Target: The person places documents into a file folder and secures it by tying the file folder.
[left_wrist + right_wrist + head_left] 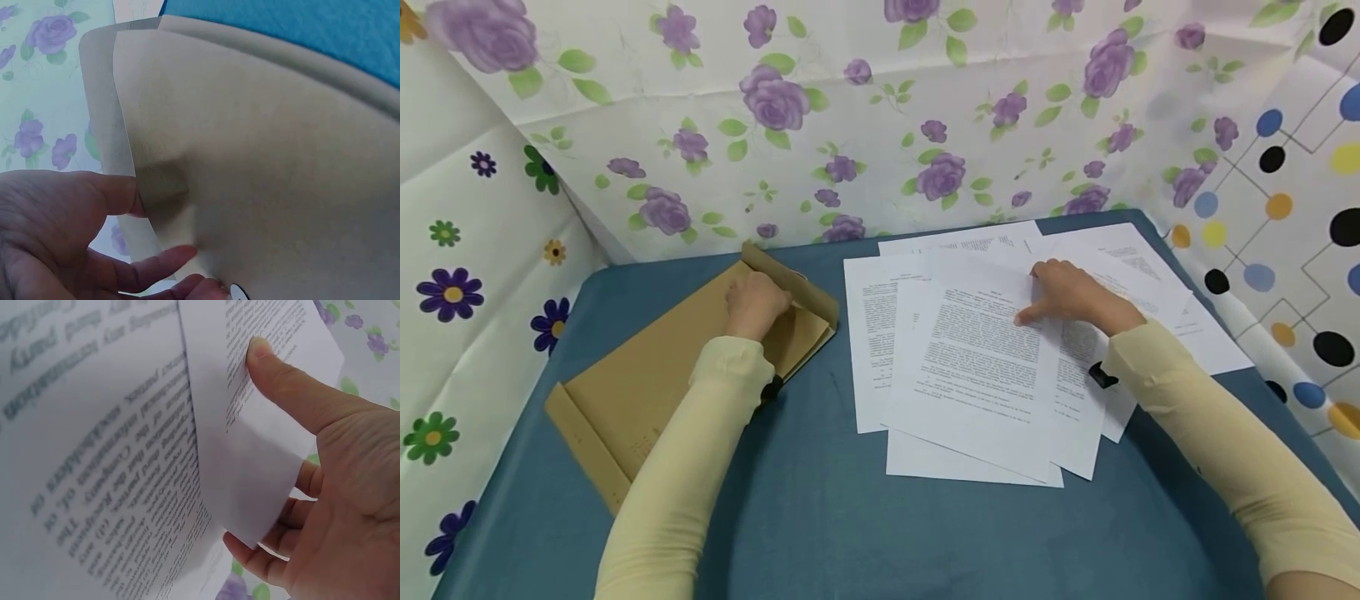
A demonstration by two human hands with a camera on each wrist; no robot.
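Note:
A large brown paper envelope (pixel 647 367) lies at a slant on the left of the table, its flap (pixel 801 292) folded up at the far end. My left hand (pixel 756 304) is at that end and pinches the edge of its mouth. In the left wrist view the thumb tip goes behind the brown paper (pixel 269 137). On the right, printed sheets (pixel 872 333) overlap in a loose spread. My right hand (pixel 1067 292) grips the upper right edge of the top sheet (pixel 977 358). Its thumb lies on the print and its fingers (pixel 272 565) curl underneath.
Blue cloth (pixel 865 533) covers the table. A white sheet hung behind carries purple flowers (pixel 775 100). Patterned cloths hang at both sides, with dots on the right one (pixel 1292 200). More printed pages (pixel 1142 258) reach toward the table's right edge.

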